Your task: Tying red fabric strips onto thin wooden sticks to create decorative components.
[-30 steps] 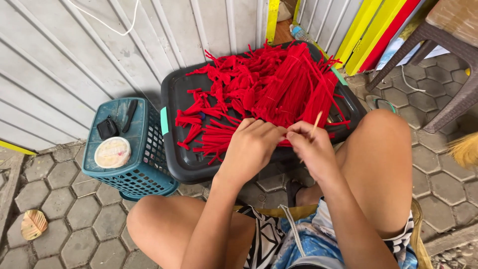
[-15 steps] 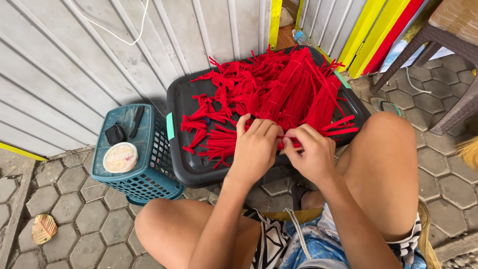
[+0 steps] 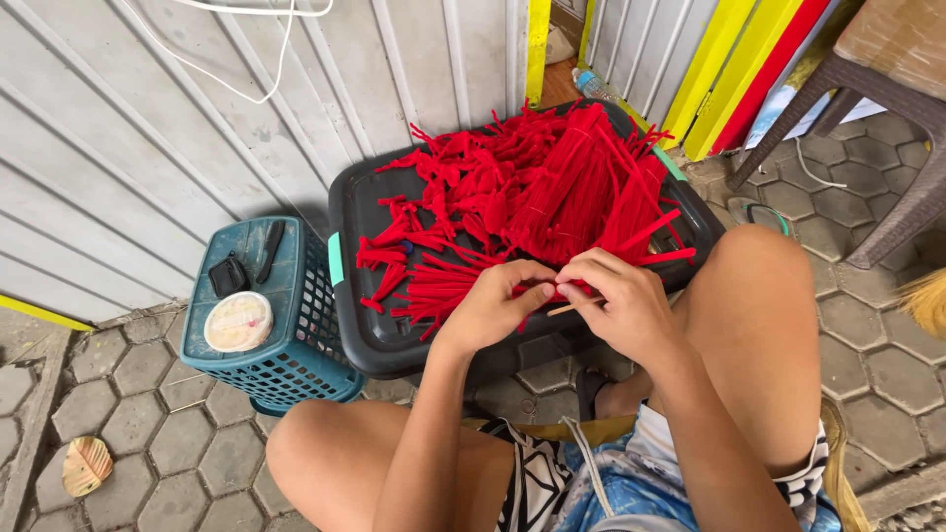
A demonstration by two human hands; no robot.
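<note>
At centre frame the left hand (image 3: 498, 300) and right hand (image 3: 621, 300) meet, fingers pinched narrowly around a red strip (image 3: 552, 292) and thin wooden stick (image 3: 574, 307). They work over the black tray (image 3: 367, 330) heaped with red strips; a teal basket (image 3: 296, 345) stands at left.

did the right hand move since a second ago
Yes. The right hand has closed in toward the left hand, judged against the black tray; their fingers now meet over a thin stick.

Black lid (image 3: 367, 325) carries heaped red strips (image 3: 512, 207), directly beyond the fingers (image 3: 537, 286). Hexagon-paved floor (image 3: 148, 443) bears teal basket (image 3: 286, 365), well left of the fingers
</note>
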